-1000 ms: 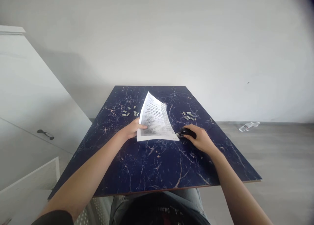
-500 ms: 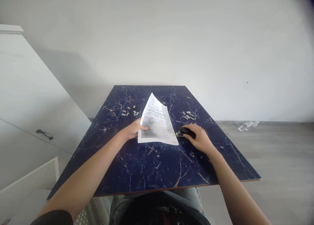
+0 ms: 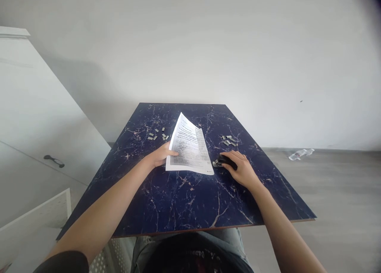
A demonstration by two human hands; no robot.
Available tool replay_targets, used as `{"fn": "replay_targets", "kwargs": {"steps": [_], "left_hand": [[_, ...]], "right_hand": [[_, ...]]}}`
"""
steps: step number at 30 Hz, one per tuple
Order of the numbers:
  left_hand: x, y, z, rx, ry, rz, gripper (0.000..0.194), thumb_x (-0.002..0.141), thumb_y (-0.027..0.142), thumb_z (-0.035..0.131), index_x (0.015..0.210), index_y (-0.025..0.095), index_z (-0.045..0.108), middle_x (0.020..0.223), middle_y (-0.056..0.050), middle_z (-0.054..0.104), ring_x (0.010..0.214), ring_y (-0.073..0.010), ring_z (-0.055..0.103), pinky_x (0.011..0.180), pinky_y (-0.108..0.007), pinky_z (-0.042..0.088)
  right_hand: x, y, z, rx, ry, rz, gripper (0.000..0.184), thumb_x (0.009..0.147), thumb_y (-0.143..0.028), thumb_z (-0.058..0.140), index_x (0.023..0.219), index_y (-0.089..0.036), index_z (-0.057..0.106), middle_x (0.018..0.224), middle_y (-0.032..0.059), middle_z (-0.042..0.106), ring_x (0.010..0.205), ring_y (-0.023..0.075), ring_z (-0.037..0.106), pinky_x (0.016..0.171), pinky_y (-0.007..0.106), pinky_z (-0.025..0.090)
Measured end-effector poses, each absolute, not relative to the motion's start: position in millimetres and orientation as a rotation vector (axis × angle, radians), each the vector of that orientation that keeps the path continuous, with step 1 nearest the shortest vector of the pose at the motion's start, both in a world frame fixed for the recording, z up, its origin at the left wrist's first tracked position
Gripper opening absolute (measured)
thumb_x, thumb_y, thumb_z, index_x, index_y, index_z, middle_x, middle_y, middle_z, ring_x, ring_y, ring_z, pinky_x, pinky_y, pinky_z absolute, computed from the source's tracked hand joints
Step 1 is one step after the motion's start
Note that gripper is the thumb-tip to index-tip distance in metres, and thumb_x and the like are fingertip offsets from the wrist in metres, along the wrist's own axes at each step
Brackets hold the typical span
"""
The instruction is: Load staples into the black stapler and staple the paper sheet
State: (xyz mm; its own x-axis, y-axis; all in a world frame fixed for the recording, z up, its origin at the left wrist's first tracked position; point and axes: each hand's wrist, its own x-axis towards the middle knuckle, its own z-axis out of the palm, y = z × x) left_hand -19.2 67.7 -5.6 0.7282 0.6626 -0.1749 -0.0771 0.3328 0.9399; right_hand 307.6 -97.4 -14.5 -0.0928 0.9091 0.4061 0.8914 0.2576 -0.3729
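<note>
Printed paper is pinched at its left edge by my left hand, thumb on top, and held tilted over the table. Whether it is one sheet or more I cannot tell. My right hand is wrapped round a black stapler, whose metal front end points left, close to the paper's lower right corner with a small gap between them. Several small silvery strips of staples lie beyond the stapler. More staple strips are scattered to the left of the paper.
The dark blue marbled table has its front edge close to my body. A white cabinet with a black handle stands at the left. On the floor to the right lies a clear plastic bottle by the wall.
The paper and my left hand have shifted slightly left, widening the gap to the stapler. My right hand stays nearly in place on the stapler.
</note>
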Motion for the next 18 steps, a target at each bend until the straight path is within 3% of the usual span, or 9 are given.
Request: {"fn": "replay_targets", "kwargs": {"steps": [18], "left_hand": [[-15.1,65.6,-10.4,1.157,0.551,0.509,0.066,0.07,0.014,0.086,0.13,0.02,0.06,0.132,-0.016,0.066,0.118,-0.0346,0.065,0.106,-0.059,0.046]], "right_hand": [[305.7,-97.7,-13.8,-1.617,-1.979,0.027,0.034,0.099,-0.036,0.053,0.132,-0.029,0.059,0.112,0.0082,0.069,0.105,0.0294,0.062,0.093,0.047,0.048]]}}
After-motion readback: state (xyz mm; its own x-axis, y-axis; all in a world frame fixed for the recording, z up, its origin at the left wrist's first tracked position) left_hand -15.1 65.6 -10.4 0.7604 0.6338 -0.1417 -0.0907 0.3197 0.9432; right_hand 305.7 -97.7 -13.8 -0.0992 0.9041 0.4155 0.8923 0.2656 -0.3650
